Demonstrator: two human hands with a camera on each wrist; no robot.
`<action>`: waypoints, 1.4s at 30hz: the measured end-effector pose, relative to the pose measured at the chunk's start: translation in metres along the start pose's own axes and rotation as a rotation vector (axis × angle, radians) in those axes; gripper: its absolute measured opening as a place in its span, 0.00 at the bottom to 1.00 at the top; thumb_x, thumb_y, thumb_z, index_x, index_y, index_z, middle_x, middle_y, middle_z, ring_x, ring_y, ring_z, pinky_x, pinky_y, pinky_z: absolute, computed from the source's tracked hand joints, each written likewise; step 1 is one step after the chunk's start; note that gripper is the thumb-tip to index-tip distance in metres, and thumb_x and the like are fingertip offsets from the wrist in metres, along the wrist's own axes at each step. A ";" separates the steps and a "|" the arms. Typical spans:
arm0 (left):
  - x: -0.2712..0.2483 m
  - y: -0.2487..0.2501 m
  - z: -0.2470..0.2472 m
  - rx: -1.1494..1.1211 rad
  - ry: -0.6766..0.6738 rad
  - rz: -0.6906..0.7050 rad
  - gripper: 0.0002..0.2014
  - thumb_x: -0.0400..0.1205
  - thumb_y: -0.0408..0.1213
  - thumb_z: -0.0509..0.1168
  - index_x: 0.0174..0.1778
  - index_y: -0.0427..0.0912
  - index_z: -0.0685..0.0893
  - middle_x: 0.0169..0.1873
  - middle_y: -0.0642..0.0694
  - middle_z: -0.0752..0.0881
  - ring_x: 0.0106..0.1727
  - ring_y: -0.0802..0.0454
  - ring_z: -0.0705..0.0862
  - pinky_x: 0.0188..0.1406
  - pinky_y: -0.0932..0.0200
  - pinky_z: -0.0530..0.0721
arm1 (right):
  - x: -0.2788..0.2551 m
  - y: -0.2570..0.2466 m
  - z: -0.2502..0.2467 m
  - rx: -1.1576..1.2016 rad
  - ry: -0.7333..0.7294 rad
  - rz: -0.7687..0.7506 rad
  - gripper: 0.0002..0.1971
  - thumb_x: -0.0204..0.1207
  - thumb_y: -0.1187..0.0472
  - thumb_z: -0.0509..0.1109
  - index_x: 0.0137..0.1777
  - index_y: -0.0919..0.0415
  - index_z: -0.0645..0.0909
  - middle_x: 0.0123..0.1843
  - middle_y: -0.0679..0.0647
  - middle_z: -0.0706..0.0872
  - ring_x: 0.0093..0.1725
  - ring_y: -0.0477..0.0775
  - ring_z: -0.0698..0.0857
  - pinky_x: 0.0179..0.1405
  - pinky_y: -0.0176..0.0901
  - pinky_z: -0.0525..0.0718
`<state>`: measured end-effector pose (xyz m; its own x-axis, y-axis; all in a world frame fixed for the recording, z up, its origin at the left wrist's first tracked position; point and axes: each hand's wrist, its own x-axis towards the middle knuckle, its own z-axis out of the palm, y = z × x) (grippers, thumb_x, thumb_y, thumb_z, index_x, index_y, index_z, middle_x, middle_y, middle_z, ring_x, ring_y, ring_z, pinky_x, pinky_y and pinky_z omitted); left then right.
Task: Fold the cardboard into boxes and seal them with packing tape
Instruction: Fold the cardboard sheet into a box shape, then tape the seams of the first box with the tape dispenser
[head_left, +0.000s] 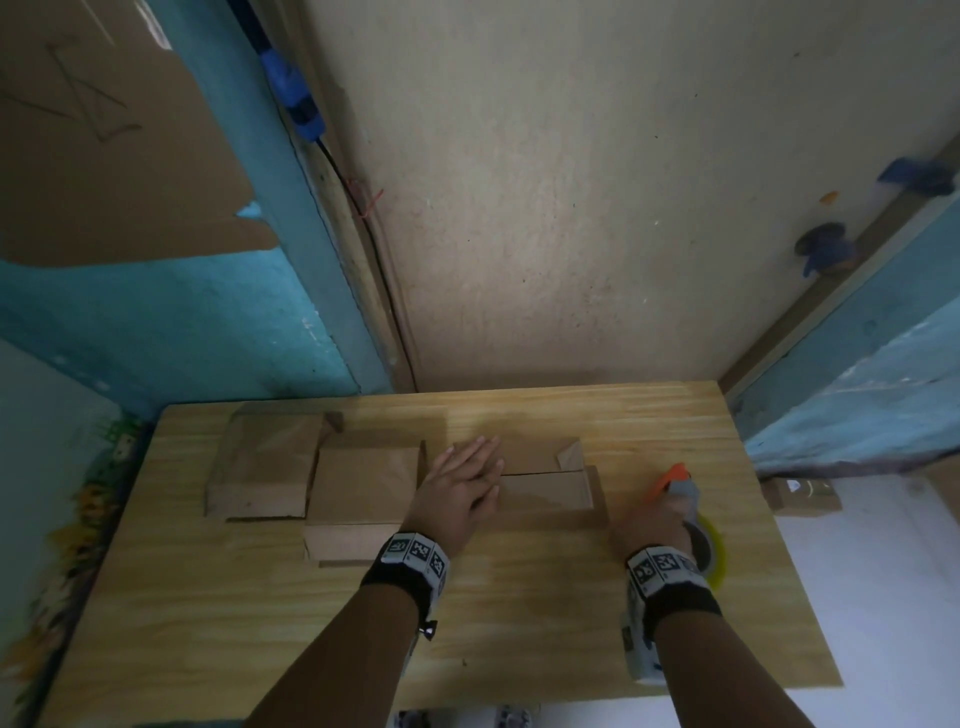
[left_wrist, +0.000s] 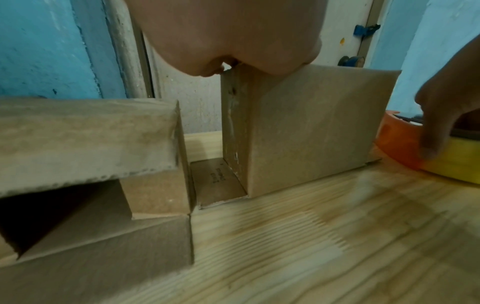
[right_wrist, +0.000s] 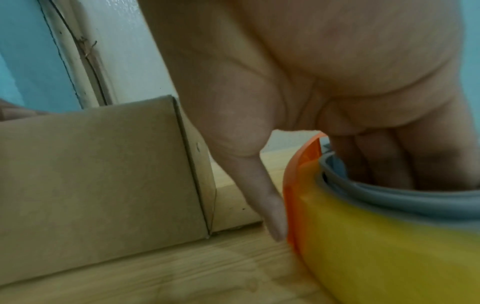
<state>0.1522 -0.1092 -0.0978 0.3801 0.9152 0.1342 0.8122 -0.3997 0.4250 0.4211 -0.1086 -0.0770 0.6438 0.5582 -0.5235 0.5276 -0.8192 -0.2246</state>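
Right hand (head_left: 652, 519) is hiding most of the yellow tape roll in its orange dispenser (right_wrist: 363, 246), fingers grasping it; left hand (head_left: 462, 483), at nine o'clock, is pressing flat, fingers released, on the brown cardboard box (head_left: 545, 488)

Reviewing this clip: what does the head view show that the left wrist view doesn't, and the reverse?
Only the head view shows the left hand lying flat, fingers straight, on the closed flaps of the box, a third box at far left, and the whole table.

Only the left wrist view shows the middle box's dark open end and printed text on a flap lying on the table.

Both show the box under the palm, the middle box, and the right hand on the tape dispenser.
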 end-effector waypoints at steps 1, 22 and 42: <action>-0.001 0.002 0.002 0.040 0.004 0.016 0.24 0.91 0.50 0.51 0.77 0.48 0.82 0.86 0.52 0.68 0.89 0.52 0.62 0.87 0.43 0.60 | 0.001 -0.001 0.001 0.022 -0.003 -0.021 0.39 0.89 0.60 0.66 0.90 0.72 0.47 0.74 0.72 0.82 0.67 0.71 0.88 0.62 0.58 0.87; 0.006 0.025 -0.016 0.131 -0.077 -0.028 0.23 0.87 0.51 0.55 0.71 0.48 0.87 0.83 0.55 0.72 0.81 0.45 0.70 0.74 0.35 0.77 | -0.043 -0.042 -0.069 0.946 0.103 -0.566 0.12 0.89 0.52 0.71 0.66 0.58 0.83 0.52 0.49 0.87 0.48 0.47 0.87 0.40 0.37 0.80; 0.008 0.046 0.003 -0.555 0.131 -0.704 0.24 0.85 0.36 0.66 0.78 0.55 0.72 0.76 0.45 0.78 0.81 0.39 0.73 0.77 0.42 0.76 | -0.074 -0.084 -0.083 0.422 -0.554 -0.898 0.14 0.92 0.61 0.66 0.70 0.52 0.91 0.61 0.43 0.91 0.53 0.39 0.90 0.53 0.32 0.85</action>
<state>0.1939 -0.1198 -0.0804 -0.2049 0.9506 -0.2332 0.4945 0.3062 0.8135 0.3750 -0.0698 0.0489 -0.2624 0.9168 -0.3010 0.3779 -0.1894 -0.9062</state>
